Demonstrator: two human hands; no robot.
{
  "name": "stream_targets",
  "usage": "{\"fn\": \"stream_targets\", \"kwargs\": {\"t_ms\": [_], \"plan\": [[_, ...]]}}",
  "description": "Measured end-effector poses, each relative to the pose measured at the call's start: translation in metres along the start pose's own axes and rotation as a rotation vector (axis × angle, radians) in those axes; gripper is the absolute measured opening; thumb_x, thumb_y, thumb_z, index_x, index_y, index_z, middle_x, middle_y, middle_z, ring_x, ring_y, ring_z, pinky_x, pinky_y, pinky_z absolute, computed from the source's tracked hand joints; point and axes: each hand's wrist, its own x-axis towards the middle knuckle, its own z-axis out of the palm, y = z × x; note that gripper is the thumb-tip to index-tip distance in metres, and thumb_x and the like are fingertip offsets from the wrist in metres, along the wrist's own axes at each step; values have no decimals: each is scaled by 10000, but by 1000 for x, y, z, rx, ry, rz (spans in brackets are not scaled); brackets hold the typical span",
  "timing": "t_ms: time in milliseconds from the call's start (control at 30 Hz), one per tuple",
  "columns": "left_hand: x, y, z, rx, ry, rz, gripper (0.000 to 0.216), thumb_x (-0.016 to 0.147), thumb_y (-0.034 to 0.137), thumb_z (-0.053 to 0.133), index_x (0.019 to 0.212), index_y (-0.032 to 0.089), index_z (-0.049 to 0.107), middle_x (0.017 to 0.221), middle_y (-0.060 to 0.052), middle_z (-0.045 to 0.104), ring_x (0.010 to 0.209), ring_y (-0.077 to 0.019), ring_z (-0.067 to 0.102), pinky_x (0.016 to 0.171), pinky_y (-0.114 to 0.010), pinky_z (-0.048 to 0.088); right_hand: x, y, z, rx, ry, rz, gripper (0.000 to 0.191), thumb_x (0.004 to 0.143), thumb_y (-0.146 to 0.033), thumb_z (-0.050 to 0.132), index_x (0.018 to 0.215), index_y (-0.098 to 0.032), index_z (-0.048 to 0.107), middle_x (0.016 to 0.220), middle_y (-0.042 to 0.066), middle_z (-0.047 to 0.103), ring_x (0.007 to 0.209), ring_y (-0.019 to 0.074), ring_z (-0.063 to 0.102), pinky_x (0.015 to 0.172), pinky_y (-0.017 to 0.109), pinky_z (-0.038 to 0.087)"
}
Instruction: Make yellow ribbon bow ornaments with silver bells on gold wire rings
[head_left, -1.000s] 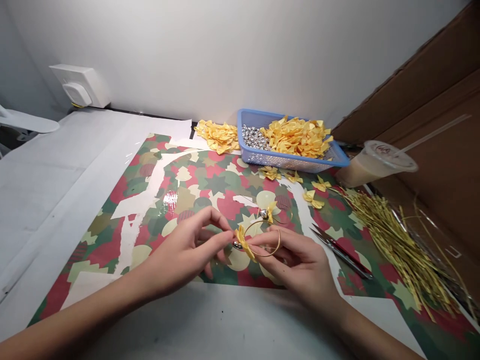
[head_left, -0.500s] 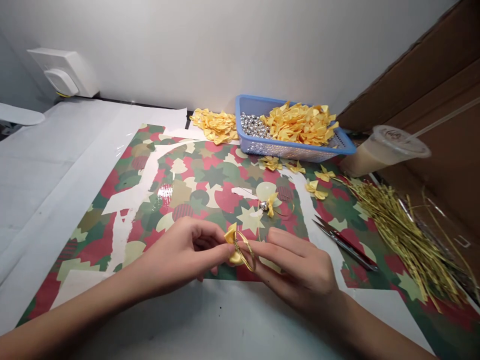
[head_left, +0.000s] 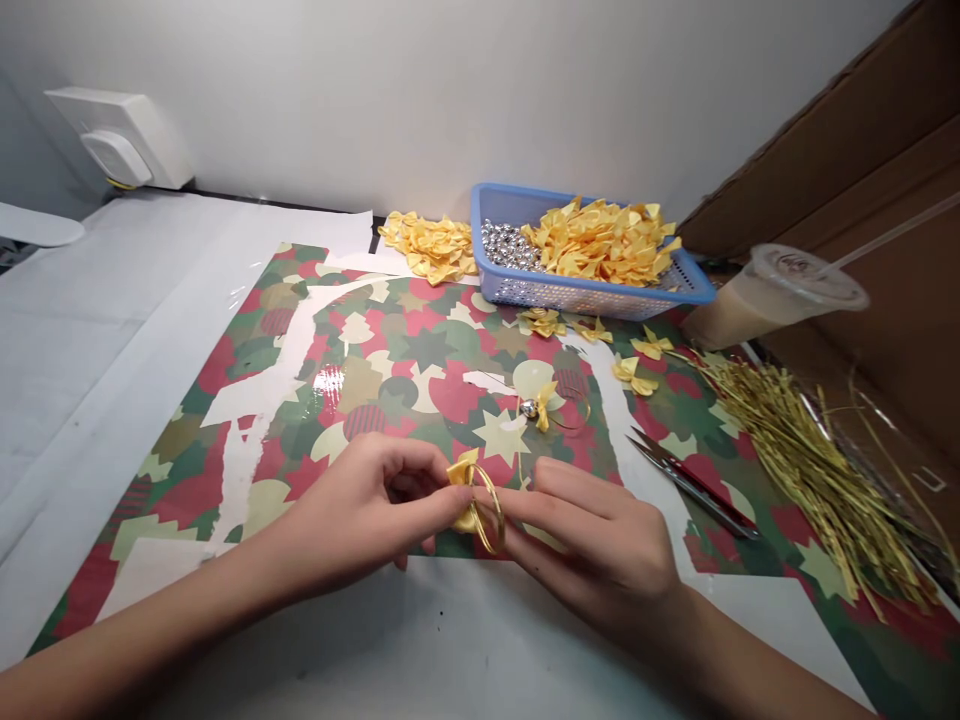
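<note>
My left hand [head_left: 367, 515] and my right hand [head_left: 600, 545] meet over the near edge of a red and green patterned sheet [head_left: 420, 370]. Both pinch a small yellow ribbon bow with a gold wire loop [head_left: 474, 495] held between the fingertips. The left fingers grip the bow, and the right fingers hold the gold loop. A finished yellow bow with a silver bell [head_left: 538, 408] lies on the sheet just beyond my hands.
A blue basket [head_left: 585, 295] at the back holds silver bells and yellow bows. More bows [head_left: 431, 245] are piled beside it. Scissors [head_left: 694, 485] lie right of my hands, next to a bundle of gold ties [head_left: 810, 470]. A lidded drink cup [head_left: 765, 300] lies at right.
The gold loop was wide and flat a second ago; it is now turned edge-on and drawn close against the bow. My hands have shifted slightly toward me.
</note>
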Motion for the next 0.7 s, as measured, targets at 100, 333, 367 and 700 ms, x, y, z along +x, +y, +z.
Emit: {"fn": "stream_targets", "kwargs": {"t_ms": [100, 333, 367, 700], "plan": [[1, -2, 0, -13, -10, 20, 197, 774, 309, 630, 659, 155, 589, 543, 39, 528, 502, -77, 485, 414, -137, 416, 0, 0, -2, 24, -25, 26, 159, 869, -77, 546, 894, -114, 699, 554, -25, 442, 478, 96, 373, 405, 208, 336], [-1, -2, 0, -22, -14, 37, 217, 781, 303, 627, 636, 155, 565, 536, 41, 522, 499, -71, 480, 417, -133, 420, 2, -2, -3, 48, -64, 76, 172, 879, -94, 526, 894, -160, 684, 555, -33, 434, 469, 90, 356, 388, 201, 307], [-1, -2, 0, -18, -13, 35, 225, 783, 307, 622, 630, 154, 560, 534, 41, 517, 500, -72, 479, 418, -135, 422, 2, -2, -3, 55, -68, 79, 173, 881, -94, 524, 890, -158, 684, 555, -35, 428, 467, 88, 353, 387, 201, 302], [-1, 3, -7, 152, -16, -4, 192, 807, 288, 550, 661, 165, 572, 522, 46, 514, 483, -82, 499, 414, -147, 404, 5, 7, -7, 86, -108, 121, 159, 892, -122, 536, 858, -150, 689, 570, -27, 511, 448, 73, 387, 394, 192, 318]]}}
